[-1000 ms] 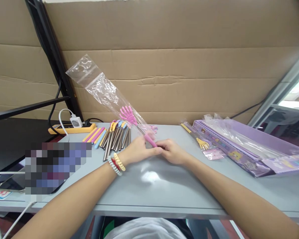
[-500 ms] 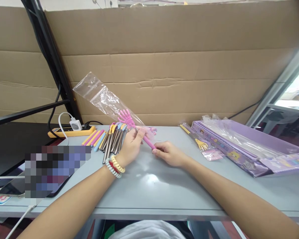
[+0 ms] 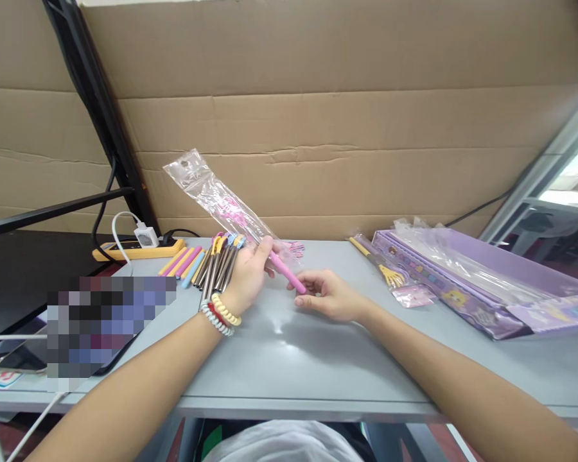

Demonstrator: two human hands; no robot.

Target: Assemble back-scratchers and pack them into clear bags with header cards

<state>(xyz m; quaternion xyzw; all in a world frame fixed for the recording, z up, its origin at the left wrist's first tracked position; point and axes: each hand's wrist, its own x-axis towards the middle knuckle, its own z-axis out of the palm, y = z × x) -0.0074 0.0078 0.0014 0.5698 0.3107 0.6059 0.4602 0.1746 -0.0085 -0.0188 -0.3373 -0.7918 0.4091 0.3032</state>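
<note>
A pink back scratcher [image 3: 289, 274] slants upward to the left above the table, its hand-shaped head inside a long clear plastic bag [image 3: 195, 176]. My left hand [image 3: 251, 273] is closed around the bag's lower end and the metal shaft. At the bottom of the pink handle, which sticks out of the bag, my right hand [image 3: 330, 295] has its thumb and fingers closed about the tip. Behind my left wrist lies a pile of back scratchers [image 3: 216, 266] with metal shafts. Loose pink, yellow and blue handles [image 3: 187, 263] are beside them.
At right, a yellow back scratcher in a bag [image 3: 390, 276] lies against an open purple box [image 3: 447, 298] holding clear bags. A power strip [image 3: 139, 251] with plugs and a blurred-out device [image 3: 110, 327] are at left. Cardboard [image 3: 318, 128] stands behind the table [image 3: 270, 378].
The pink scratcher's head has gone deeper into the bag, and the bag has slid down over it toward my hands. My right hand has stayed at the handle's end.
</note>
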